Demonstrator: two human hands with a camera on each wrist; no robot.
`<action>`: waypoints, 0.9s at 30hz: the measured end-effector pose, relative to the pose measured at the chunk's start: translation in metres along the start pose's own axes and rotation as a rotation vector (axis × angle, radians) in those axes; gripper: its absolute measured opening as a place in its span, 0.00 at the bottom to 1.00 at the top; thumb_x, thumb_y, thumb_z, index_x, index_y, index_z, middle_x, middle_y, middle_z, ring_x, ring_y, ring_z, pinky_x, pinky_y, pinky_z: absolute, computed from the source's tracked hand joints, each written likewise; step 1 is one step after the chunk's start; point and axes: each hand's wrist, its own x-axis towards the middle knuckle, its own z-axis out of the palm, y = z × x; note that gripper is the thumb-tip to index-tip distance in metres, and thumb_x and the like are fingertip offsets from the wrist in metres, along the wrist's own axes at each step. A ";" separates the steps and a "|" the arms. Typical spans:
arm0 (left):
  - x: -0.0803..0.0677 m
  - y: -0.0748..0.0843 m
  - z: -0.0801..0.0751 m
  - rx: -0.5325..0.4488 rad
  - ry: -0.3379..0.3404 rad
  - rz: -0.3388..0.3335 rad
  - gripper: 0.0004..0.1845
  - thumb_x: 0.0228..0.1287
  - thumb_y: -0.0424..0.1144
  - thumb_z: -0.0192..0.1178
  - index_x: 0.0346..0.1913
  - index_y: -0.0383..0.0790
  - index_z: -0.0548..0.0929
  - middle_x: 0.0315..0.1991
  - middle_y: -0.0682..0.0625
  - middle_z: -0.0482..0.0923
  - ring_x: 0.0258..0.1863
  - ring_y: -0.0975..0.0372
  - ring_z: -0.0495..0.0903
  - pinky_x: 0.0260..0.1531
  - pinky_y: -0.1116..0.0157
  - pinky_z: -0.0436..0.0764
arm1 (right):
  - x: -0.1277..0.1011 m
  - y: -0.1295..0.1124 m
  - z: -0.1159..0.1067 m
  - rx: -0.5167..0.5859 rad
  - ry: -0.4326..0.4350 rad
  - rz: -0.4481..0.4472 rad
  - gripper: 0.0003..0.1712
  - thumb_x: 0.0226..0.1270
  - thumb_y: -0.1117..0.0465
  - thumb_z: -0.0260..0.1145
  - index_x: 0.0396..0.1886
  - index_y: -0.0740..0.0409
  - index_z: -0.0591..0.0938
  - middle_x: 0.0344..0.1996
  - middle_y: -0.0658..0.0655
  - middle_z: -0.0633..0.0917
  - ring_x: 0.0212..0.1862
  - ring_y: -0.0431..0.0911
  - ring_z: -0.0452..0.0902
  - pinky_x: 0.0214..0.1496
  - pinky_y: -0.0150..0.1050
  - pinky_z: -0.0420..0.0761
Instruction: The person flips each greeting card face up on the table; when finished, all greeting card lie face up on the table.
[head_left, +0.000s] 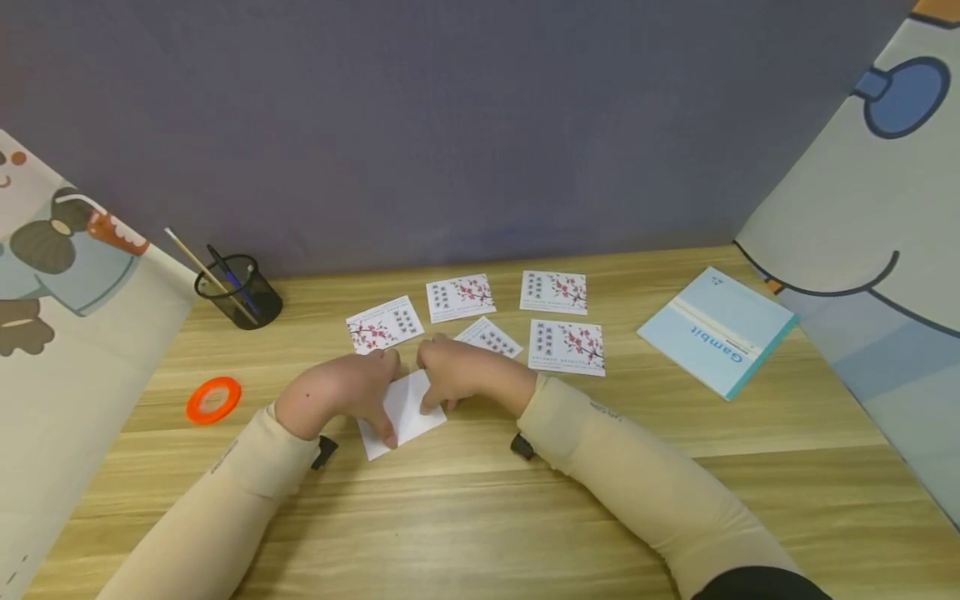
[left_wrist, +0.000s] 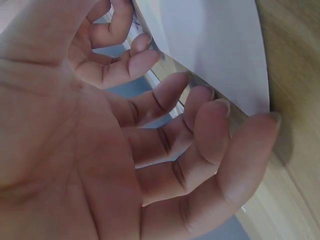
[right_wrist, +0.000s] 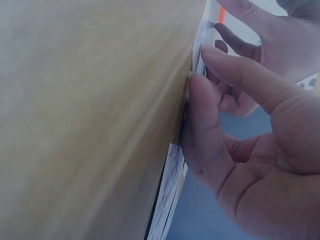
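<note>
A blank white card (head_left: 408, 407) lies on the wooden table between both hands, its near edge angled. My left hand (head_left: 341, 392) grips its left side, thumb on the near part and curled fingers at the far edge; the left wrist view shows those fingertips along the edge of the card (left_wrist: 215, 45). On the other side my right hand (head_left: 465, 371) pinches the card between thumb and index finger, seen edge-on in the right wrist view. Just behind the right hand, a printed card (head_left: 491, 337) is partly covered. Another printed card (head_left: 386, 323) lies beyond the left hand.
Farther back lie more blossom-printed cards (head_left: 461, 298), (head_left: 553, 292), and one nearer card (head_left: 566, 347). A light-blue notebook (head_left: 716, 333) rests at right. At left stand a black mesh pen cup (head_left: 258, 304) and an orange tape roll (head_left: 213, 400). A grey partition (head_left: 480, 150) borders the table.
</note>
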 end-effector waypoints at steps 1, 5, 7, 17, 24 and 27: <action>0.000 0.000 0.000 -0.001 0.001 -0.003 0.48 0.36 0.54 0.90 0.56 0.35 0.73 0.48 0.46 0.79 0.44 0.57 0.80 0.54 0.54 0.86 | 0.000 0.000 0.000 0.002 0.001 0.002 0.38 0.63 0.60 0.82 0.68 0.68 0.75 0.60 0.66 0.75 0.27 0.45 0.89 0.31 0.34 0.88; -0.001 0.002 -0.001 -0.003 -0.010 -0.023 0.48 0.35 0.55 0.90 0.55 0.35 0.74 0.43 0.48 0.80 0.41 0.57 0.80 0.49 0.57 0.85 | 0.002 0.002 0.001 0.012 0.000 0.014 0.38 0.62 0.59 0.82 0.67 0.67 0.75 0.60 0.65 0.75 0.26 0.45 0.88 0.32 0.36 0.89; -0.001 0.002 -0.002 0.001 -0.016 -0.028 0.47 0.36 0.55 0.90 0.54 0.35 0.74 0.42 0.49 0.80 0.40 0.58 0.80 0.47 0.57 0.85 | 0.003 0.002 0.001 0.018 -0.002 0.018 0.38 0.62 0.59 0.82 0.67 0.67 0.75 0.60 0.65 0.75 0.26 0.45 0.88 0.32 0.37 0.90; -0.004 0.004 -0.002 0.056 0.022 -0.007 0.46 0.34 0.56 0.90 0.52 0.34 0.76 0.44 0.46 0.78 0.41 0.56 0.78 0.48 0.56 0.85 | 0.003 0.001 0.000 0.021 -0.005 0.026 0.36 0.61 0.59 0.83 0.63 0.66 0.76 0.57 0.64 0.76 0.25 0.45 0.88 0.31 0.37 0.89; -0.005 0.004 -0.002 0.059 0.032 -0.016 0.47 0.33 0.57 0.90 0.51 0.33 0.77 0.44 0.45 0.78 0.41 0.56 0.78 0.48 0.56 0.85 | 0.003 0.001 0.000 0.022 -0.013 0.028 0.36 0.61 0.59 0.83 0.64 0.66 0.76 0.58 0.64 0.75 0.26 0.45 0.88 0.32 0.36 0.89; -0.006 0.004 -0.002 0.065 0.041 -0.016 0.47 0.33 0.58 0.90 0.51 0.33 0.77 0.44 0.45 0.77 0.41 0.56 0.77 0.47 0.57 0.85 | 0.004 0.001 0.001 0.028 -0.012 0.020 0.35 0.61 0.60 0.83 0.62 0.66 0.75 0.57 0.63 0.75 0.26 0.45 0.87 0.32 0.36 0.89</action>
